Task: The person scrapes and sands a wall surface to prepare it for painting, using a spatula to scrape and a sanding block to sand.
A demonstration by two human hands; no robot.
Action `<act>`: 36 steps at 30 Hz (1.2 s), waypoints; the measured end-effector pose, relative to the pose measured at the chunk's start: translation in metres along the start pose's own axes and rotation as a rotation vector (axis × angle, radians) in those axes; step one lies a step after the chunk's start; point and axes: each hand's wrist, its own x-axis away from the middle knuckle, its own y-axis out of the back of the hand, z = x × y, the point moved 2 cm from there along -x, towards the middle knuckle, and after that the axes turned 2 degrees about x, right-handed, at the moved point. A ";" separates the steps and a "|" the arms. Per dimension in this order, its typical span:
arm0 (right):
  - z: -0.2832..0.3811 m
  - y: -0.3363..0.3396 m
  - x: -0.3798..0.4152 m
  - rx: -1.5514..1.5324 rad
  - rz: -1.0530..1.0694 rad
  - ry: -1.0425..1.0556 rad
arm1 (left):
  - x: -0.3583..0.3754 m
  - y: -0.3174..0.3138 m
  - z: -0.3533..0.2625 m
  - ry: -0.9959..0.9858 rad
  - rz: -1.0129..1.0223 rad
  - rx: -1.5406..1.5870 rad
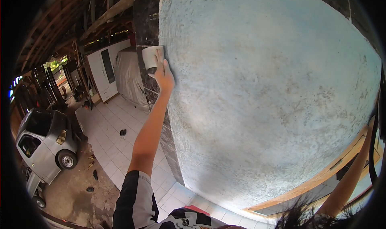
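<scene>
My left hand (163, 75) is raised at the left edge of the pale blue, stained wall (249, 80). Its fingers press a white, flat-looking piece (149, 57) against the dark tiled edge (147, 31), with the thumb at its lower side beside a small dark part. At the far right, my right arm reaches up along the wall's edge. My right hand (372, 122) is only partly visible there, near a dark curved strip; its fingers and anything in them cannot be made out.
A silver vehicle (48, 136) stands at the lower left. Behind the wall are a white cabinet (105, 70) and a covered object (129, 78). Sandals (123, 132) lie on the tiled floor (116, 120). A wooden frame (305, 187) runs along the wall's lower right.
</scene>
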 end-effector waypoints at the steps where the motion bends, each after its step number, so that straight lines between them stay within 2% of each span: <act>1: -0.006 0.000 -0.002 -0.005 0.008 0.004 | 0.017 -0.004 0.003 0.061 -0.063 0.090; 5: -0.008 0.003 -0.001 -0.019 0.041 0.005 | 0.095 0.007 0.015 0.201 -0.012 -0.019; 7: -0.002 0.000 -0.007 -0.006 0.035 0.014 | 0.128 0.000 0.010 0.063 0.151 -0.055; 8: -0.003 -0.001 -0.007 -0.026 0.009 -0.002 | 0.144 -0.012 0.025 0.060 0.144 -0.047; 9: -0.004 -0.001 -0.004 -0.044 -0.007 -0.027 | 0.168 -0.022 0.053 0.324 0.070 0.037; 11: 0.021 -0.003 0.004 0.053 0.017 -0.065 | 0.206 -0.011 0.058 0.607 0.016 0.107; 13: 0.032 -0.005 -0.003 0.138 0.036 -0.085 | 0.220 -0.001 0.013 0.314 0.169 -0.092; 14: 0.028 -0.002 -0.008 0.121 0.029 -0.074 | 0.240 -0.006 0.018 0.709 0.067 0.202; 16: 0.013 0.003 -0.008 0.083 0.024 -0.076 | 0.284 -0.029 0.029 1.096 -0.038 0.480; 17: 0.005 0.005 -0.008 0.066 0.034 -0.081 | 0.311 -0.042 0.026 1.045 -0.163 0.295; 19: 0.006 0.000 -0.010 0.029 0.050 -0.081 | 0.343 -0.033 0.016 0.992 -0.284 0.097; 21: 0.021 -0.007 0.000 0.070 0.048 -0.132 | 0.386 -0.015 0.011 1.658 -0.608 0.628; 22: 0.028 -0.012 0.002 0.003 0.044 -0.162 | 0.423 -0.009 0.019 1.766 -0.616 0.644; 24: 0.022 -0.006 -0.002 -0.053 0.023 -0.180 | 0.522 0.016 0.055 1.825 -0.471 0.538; 26: 0.001 0.006 -0.010 0.013 0.085 -0.105 | 0.652 0.060 0.131 1.849 -0.214 0.426; 27: -0.001 0.008 -0.011 0.021 0.094 -0.106 | 0.605 0.091 0.072 1.965 -0.289 0.405; 29: 0.006 0.006 -0.008 0.056 0.101 -0.102 | 0.600 0.151 0.060 2.088 -0.129 0.195; 30: 0.012 0.004 -0.006 0.063 0.104 -0.107 | 0.589 0.176 0.052 2.047 -0.093 0.174; 31: 0.019 0.002 -0.003 0.119 0.093 -0.089 | 0.611 0.201 0.071 1.934 -0.073 0.259; 33: 0.029 -0.003 -0.002 0.179 0.084 -0.074 | 0.591 0.237 0.075 1.894 -0.081 0.132; 35: 0.031 -0.005 -0.004 0.116 0.071 -0.144 | 0.543 0.248 0.062 1.729 -0.115 0.212; 36: 0.018 -0.001 -0.009 0.123 0.068 -0.145 | 0.516 0.243 0.053 1.727 -0.107 0.213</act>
